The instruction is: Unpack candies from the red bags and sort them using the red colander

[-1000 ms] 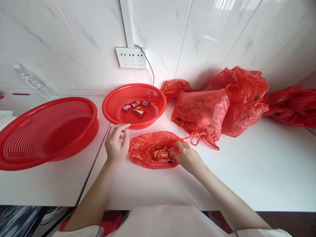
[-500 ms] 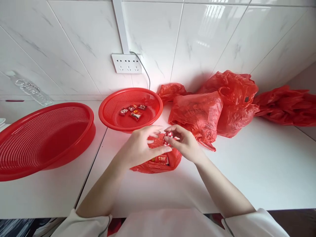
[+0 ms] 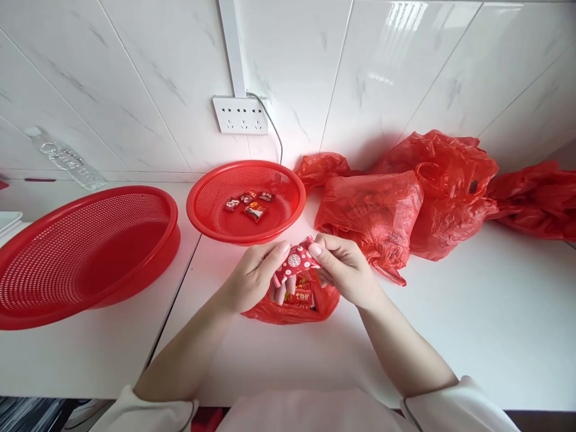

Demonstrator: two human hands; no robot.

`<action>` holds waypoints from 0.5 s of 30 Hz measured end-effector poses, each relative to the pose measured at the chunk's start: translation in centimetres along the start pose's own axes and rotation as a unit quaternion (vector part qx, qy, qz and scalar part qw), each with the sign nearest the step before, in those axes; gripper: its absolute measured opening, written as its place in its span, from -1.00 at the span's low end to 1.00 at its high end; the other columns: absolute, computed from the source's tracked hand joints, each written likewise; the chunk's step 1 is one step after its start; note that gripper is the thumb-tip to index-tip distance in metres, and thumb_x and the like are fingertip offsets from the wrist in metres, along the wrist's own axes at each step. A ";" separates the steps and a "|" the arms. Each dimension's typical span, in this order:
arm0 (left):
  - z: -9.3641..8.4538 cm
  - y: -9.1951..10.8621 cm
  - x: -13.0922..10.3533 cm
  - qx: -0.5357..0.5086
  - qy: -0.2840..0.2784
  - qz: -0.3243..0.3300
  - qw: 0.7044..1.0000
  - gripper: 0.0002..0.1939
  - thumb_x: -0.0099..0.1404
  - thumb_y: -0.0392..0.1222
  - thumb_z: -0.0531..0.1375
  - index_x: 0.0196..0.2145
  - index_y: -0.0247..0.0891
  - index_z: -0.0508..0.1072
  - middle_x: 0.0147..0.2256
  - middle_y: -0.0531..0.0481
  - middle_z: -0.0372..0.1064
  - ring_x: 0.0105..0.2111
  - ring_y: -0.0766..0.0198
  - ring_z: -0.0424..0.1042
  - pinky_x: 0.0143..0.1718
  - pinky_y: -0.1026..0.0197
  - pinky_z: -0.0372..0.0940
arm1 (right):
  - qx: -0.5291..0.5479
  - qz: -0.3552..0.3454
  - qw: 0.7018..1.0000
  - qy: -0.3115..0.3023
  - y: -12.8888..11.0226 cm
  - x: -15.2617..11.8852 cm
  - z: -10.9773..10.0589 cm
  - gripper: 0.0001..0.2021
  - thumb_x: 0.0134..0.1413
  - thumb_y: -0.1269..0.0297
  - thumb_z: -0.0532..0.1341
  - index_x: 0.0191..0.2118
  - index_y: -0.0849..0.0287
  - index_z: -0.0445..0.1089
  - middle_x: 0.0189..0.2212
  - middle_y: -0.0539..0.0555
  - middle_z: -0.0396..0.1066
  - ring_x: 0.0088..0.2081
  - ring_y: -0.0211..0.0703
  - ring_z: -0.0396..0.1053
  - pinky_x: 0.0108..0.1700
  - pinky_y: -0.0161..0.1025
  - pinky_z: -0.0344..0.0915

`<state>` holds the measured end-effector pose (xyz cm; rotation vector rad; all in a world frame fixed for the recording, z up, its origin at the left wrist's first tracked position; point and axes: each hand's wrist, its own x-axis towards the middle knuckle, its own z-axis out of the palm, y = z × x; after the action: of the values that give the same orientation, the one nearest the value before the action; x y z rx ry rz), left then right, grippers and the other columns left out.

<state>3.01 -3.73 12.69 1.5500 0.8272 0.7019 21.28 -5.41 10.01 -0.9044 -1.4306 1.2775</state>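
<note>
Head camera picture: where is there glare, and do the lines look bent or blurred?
Head view: window glare sits on the glossy wall tile at top right; tile seams and the counter edge bow outward, a wide-lens distortion. The left hand, right hand and the red packet between them look sharp, with soft shadows.

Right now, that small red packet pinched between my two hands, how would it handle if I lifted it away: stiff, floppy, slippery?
The small red packet is likely light: thumb and fingertips of the left hand and right hand alone carry it. It looks flat and soft-wrapped, so it would probably flex rather than stay rigid. Its printed film looks glossy and may be somewhat slippery, though flat enough not to roll.
</note>
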 end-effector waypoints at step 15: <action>0.3 0.4 -2.0 -0.026 0.005 0.038 0.999 -0.84 0.20 -0.20 0.24 -0.49 -0.28 0.38 -0.60 0.11 0.29 -0.68 0.43 0.28 -0.68 0.38 0.21 | -0.048 -0.062 0.997 0.022 -0.8 -2.0 1.1 -0.68 0.24 0.22 0.12 -0.52 0.16 0.11 -0.64 -0.10 0.14 -0.62 -0.41 0.08 -0.58 -0.39 0.06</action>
<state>2.22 -5.56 13.11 1.5398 0.7546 0.7813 20.80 -7.68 10.44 -0.8893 -1.4995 1.0983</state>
